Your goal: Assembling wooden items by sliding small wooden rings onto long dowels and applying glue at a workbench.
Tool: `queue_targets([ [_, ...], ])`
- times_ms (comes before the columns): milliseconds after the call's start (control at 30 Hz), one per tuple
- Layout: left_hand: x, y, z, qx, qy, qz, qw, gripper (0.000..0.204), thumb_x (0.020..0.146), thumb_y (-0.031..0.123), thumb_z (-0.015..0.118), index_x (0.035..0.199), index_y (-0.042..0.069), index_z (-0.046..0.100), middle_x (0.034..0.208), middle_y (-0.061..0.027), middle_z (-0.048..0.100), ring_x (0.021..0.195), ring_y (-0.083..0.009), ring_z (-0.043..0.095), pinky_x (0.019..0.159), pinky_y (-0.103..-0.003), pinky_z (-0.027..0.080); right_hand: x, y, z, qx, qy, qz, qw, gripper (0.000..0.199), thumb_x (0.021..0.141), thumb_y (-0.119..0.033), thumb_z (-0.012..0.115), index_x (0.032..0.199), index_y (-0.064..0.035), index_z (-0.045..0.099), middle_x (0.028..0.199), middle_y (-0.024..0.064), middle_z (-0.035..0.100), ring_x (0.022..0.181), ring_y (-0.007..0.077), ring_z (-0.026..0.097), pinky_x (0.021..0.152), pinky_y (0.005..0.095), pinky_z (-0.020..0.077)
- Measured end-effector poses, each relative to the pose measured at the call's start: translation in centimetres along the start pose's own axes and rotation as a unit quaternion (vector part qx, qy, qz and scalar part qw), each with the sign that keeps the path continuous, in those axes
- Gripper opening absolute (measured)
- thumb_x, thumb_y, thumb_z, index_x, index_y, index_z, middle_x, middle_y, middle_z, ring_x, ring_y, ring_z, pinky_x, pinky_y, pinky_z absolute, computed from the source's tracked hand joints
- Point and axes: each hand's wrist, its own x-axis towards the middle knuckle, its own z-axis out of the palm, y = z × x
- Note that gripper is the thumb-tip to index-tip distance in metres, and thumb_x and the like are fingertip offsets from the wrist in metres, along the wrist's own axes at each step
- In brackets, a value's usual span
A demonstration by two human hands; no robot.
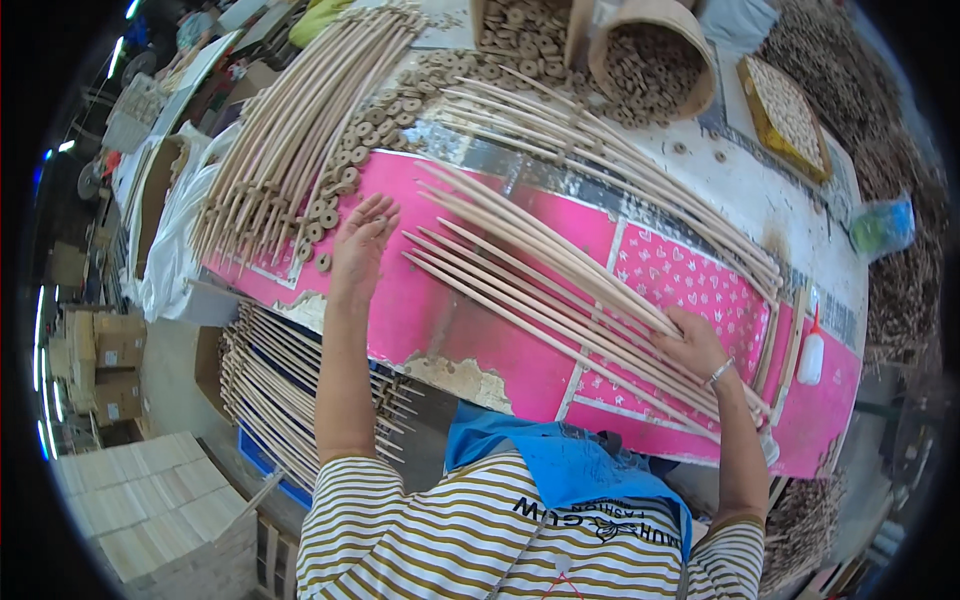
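Wooden rods (560, 251) slant across the middle of the bench (400, 315); along its left edge, a stack of rods (310, 110) carries ring-shaped discs near the near ends; just beside it, loose discs (375, 130) spread out, apparently placed for easy picking; next to them hangs the left hand (366, 240), fingers half curled, though I cannot tell whether a disc sits in it; toward the near edge, loose rods (556, 343) lie roughly parallel, probably for easy gathering; toward the far edge lie more rods (620, 160); the right hand (692, 345) closes around the slanting rods near their right ends, seemingly leaving the left ends free; by the right edge, a red-tipped white bottle (811, 358) sits apart, perhaps clear of the rods.
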Motion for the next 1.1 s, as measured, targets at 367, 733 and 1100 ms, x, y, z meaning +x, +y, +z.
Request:
queue_targets([
  [367,6.2,-3.1,2.5,-0.087,0.059,0.015,0.994,0.032,0.103,0.022,0.058,0.122,-0.002,0.064,0.107,-0.0144,0.071,0.094,-0.0214,0.072,0.085,-0.031,0.061,-3.5,-7.1,-4.4,0.255,-0.012,0.061,0.965,0.023,0.088,-0.010,0.070,0.107,-0.0015,0.062,0.083,0.0037,0.065,0.069,0.0090,0.060,0.061,0.0231,0.0482],
  [733,8.7,-4.3,6.0,-0.181,0.056,-0.007,0.982,0.035,0.105,0.020,0.053,0.125,-0.009,0.059,0.112,-0.0205,0.069,0.104,-0.0286,0.070,0.094,-0.036,0.060,-4.5,-7.3,-2.4,0.306,-0.046,0.056,0.949,0.018,0.090,-0.003,0.064,0.106,0.0018,0.058,0.083,0.0094,0.067,0.066,0.0108,0.061,0.059,0.0242,0.0493],
  [1100,7.8,-3.2,7.3,-0.194,0.068,0.066,0.976,0.037,0.100,0.003,0.057,0.136,-0.006,0.050,0.121,-0.0228,0.065,0.110,-0.0319,0.067,0.098,-0.037,0.059,-4.2,-6.7,-2.1,0.292,-0.020,0.062,0.954,0.021,0.089,-0.004,0.066,0.108,0.0017,0.060,0.084,0.0074,0.067,0.069,0.0095,0.062,0.058,0.0224,0.0490],
])
